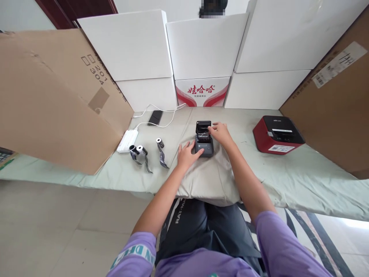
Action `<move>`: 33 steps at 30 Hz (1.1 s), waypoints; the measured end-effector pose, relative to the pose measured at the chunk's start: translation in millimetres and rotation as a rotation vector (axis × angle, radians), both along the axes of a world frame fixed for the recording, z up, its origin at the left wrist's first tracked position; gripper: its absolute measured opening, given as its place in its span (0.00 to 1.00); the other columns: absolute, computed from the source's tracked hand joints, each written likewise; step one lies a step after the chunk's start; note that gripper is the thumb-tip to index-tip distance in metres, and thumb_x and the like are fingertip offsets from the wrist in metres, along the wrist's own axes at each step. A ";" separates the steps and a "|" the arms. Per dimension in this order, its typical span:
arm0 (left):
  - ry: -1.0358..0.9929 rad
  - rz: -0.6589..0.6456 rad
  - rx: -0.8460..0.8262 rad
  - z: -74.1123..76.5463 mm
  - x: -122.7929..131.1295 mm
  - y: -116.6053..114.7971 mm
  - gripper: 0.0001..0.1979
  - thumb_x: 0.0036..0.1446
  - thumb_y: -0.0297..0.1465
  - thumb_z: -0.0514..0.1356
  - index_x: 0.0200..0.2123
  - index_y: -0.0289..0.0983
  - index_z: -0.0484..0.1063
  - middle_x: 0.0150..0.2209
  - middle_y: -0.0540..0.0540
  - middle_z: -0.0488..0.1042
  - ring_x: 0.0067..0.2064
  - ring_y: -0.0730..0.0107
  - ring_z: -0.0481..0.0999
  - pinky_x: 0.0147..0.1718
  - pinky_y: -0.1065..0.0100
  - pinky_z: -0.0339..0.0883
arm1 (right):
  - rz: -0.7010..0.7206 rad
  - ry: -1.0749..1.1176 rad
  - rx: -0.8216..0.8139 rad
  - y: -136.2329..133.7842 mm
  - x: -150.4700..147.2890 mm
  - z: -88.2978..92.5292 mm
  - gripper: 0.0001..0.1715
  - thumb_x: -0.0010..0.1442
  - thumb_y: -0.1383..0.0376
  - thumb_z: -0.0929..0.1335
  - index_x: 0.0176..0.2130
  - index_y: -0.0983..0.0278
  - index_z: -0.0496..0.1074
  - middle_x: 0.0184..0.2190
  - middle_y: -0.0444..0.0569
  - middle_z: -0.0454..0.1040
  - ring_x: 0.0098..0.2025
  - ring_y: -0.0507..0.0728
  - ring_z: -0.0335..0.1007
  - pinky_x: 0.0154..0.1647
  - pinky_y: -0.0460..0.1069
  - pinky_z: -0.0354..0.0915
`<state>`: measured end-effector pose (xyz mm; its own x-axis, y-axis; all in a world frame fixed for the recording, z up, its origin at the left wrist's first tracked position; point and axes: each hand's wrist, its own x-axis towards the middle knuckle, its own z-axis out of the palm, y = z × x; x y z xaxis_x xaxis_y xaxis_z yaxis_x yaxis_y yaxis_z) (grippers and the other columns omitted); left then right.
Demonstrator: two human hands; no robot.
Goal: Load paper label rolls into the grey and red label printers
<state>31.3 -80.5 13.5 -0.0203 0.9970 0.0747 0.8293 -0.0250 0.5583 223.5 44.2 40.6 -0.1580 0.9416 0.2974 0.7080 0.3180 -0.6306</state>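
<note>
A small dark grey label printer [204, 145] sits on a beige folded cloth [207, 179], its lid standing open at the back. My left hand [188, 153] rests flat against the printer's front left side, fingers spread. My right hand [219, 132] reaches over the open paper bay from the right, fingertips at the roll inside; whether it grips the roll is hidden. Three small paper rolls [140, 151] with dark loose tails lie to the left on the pale green cover.
A red and black printer [276, 135] stands at the right. A white power adapter [127, 140], white cable and black phone [155, 117] lie back left. White boxes [201, 50] line the back; large cardboard boxes [49, 96] flank both sides.
</note>
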 end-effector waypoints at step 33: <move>0.019 -0.016 0.018 -2.7 -1.9 4.7 0.32 0.69 0.46 0.62 0.72 0.48 0.68 0.70 0.45 0.74 0.75 0.55 0.66 0.79 0.48 0.47 | -0.037 -0.192 -0.201 -27.9 -30.6 -6.5 0.09 0.58 0.62 0.74 0.38 0.63 0.85 0.70 0.63 0.64 0.72 0.86 0.46 0.69 0.80 0.59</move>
